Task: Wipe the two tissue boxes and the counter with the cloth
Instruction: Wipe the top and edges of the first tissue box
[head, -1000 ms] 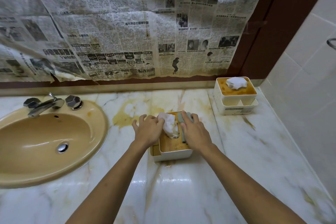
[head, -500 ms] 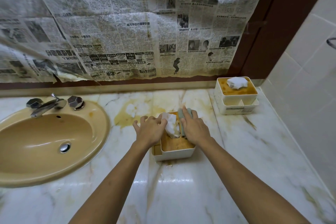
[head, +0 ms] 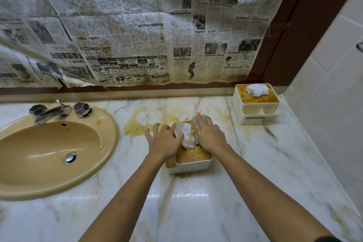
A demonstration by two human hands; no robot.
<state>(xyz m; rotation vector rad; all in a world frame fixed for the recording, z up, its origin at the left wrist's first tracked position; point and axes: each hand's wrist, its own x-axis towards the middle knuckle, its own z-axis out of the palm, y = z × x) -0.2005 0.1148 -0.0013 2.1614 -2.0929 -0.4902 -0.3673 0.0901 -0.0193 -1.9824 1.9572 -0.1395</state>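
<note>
In the middle of the counter (head: 196, 202), the box (head: 189, 165) sits under both hands. The right hand (head: 209, 135) presses the cloth (head: 195, 120) on its far end with straight fingers. The left hand (head: 164, 140), fingers spread, rests on its left side. The rest of the box lies nearer than the cloth.

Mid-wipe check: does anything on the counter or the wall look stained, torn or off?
Yes. A yellow-brown stain spreads across the counter just left of the near tissue box. The newspaper hung above is blotched, its lower edge ragged and torn at the left.
</note>
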